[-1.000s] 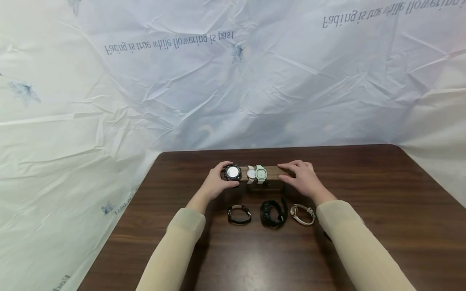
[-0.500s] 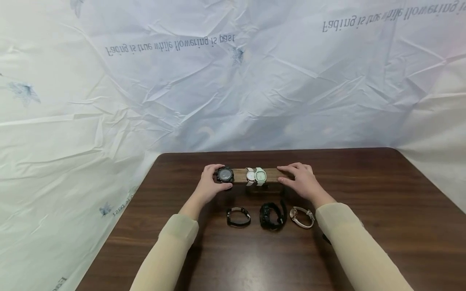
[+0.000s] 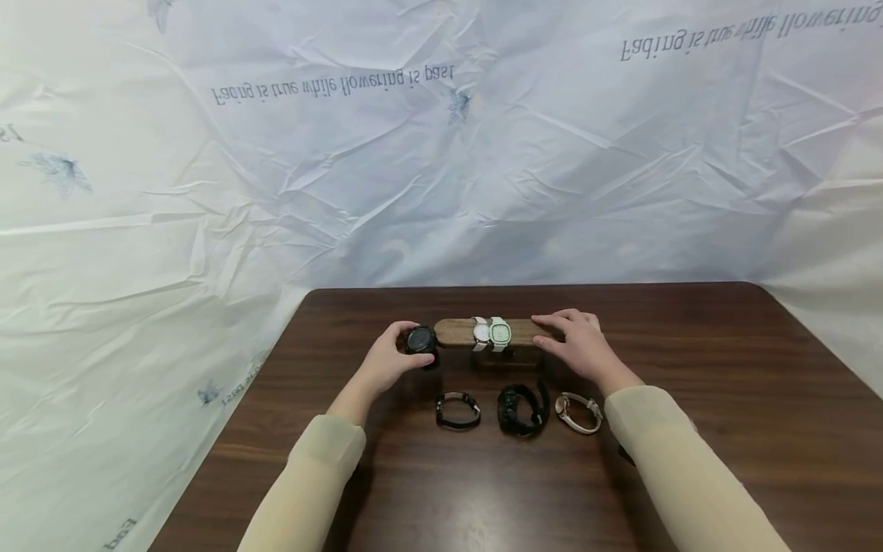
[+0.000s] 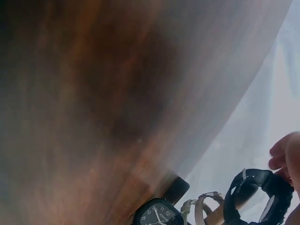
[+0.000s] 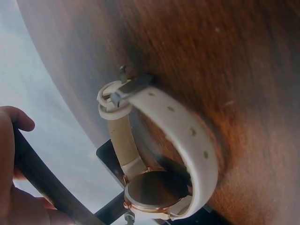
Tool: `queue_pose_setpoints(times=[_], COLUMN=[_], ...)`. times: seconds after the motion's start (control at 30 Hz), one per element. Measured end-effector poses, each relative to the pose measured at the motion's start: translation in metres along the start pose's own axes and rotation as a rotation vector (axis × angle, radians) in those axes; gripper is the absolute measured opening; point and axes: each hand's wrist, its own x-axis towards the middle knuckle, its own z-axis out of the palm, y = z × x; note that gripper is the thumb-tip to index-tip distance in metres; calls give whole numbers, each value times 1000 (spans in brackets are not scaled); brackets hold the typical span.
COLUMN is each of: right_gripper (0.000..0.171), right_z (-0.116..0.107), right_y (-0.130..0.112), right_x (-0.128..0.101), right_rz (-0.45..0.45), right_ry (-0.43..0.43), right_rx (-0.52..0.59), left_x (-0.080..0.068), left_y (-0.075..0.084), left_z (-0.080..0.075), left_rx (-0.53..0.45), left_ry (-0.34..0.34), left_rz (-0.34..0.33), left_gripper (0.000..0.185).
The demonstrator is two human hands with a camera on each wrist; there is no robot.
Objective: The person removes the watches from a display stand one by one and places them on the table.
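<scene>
Black watch [image 3: 420, 340] slid off wooden bar [image 3: 455, 332], apparently clear, left hand [image 3: 389, 359] gripping

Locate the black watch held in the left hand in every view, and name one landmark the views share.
Head: black watch left of centre, just off the left end of the wooden bar.
Left wrist: bottom right corner, by the fingers.
Right wrist: not in it.
Shared landmark: the dark wooden table, also and.
</scene>
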Motion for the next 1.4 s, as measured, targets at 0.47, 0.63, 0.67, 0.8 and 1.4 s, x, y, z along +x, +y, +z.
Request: queue_pose_setpoints(times=[0.47,0.63,0.67,0.8,1.4], right_gripper=[52,53,53,53,52], right_z=[1,0,0,-1,-1], right_y=[0,-1,-1,-2,-2], right_x=[-1,-2,-3,-3,-3], right_rz=[-10,-9,-11,-18,-12], right_ry=[12,0,1,17,-2], right_rx=[-12,-14,-11,-14,-13], left_x=[-6,-5,-5,-6,-42], left_y=[-3,-6,-6,-4,32], left_z=[-8,-10,-10,-8,-9], left_rx=[-303,-613,-651,-640,-305], left_ry=[-41,-71,-77,-96,-257], left_rz=[-12,-49,-52,-34,-3], left_gripper=[53,49,48,46,54])
